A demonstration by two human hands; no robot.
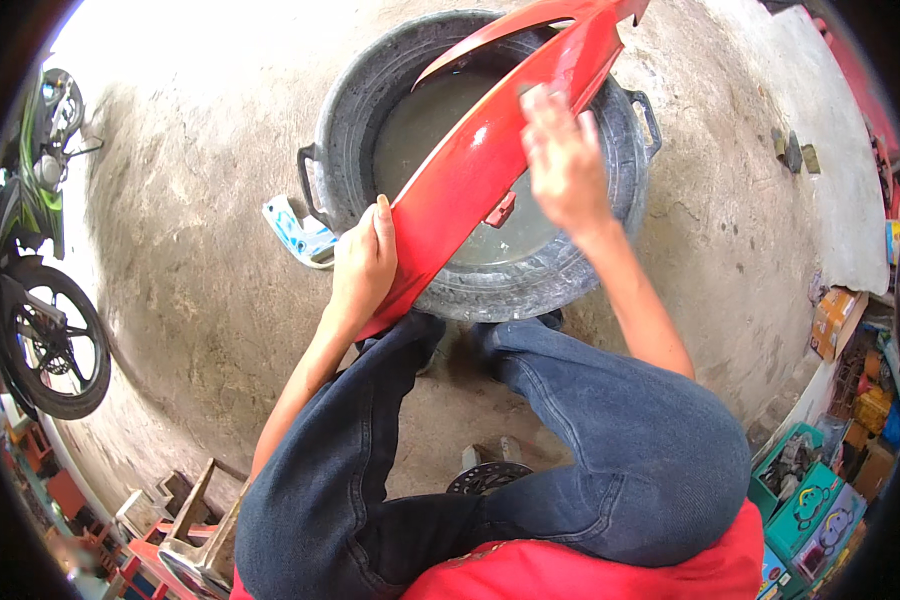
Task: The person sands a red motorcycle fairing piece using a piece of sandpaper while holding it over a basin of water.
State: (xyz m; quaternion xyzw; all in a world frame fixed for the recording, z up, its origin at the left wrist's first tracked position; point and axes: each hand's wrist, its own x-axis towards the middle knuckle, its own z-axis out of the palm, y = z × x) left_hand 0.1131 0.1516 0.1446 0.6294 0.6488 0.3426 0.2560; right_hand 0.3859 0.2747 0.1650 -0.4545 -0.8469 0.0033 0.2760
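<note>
A long glossy red plastic panel (460, 175) with a forked upper end slants across a large grey-black tub (330, 120) of murky water. My left hand (365, 255) grips the panel near its lower end, with thumb raised along the edge. On the panel's upper half lies my right hand (565, 165), fingers motion-blurred and roughly extended; whether anything is under its fingertips is unclear. A small red bracket (501, 208) juts from the panel's lower edge. A white and light-blue piece (300, 240) rests on the concrete beside the tub's left handle.
A green and black motorbike (40, 320) stands at the left. Wooden and red items (190, 520) sit at lower left. Boxes, teal crates (790, 480) and clutter line the right wall. Small dark blocks (795, 152) lie at upper right. A black perforated disc (488, 476) is below me.
</note>
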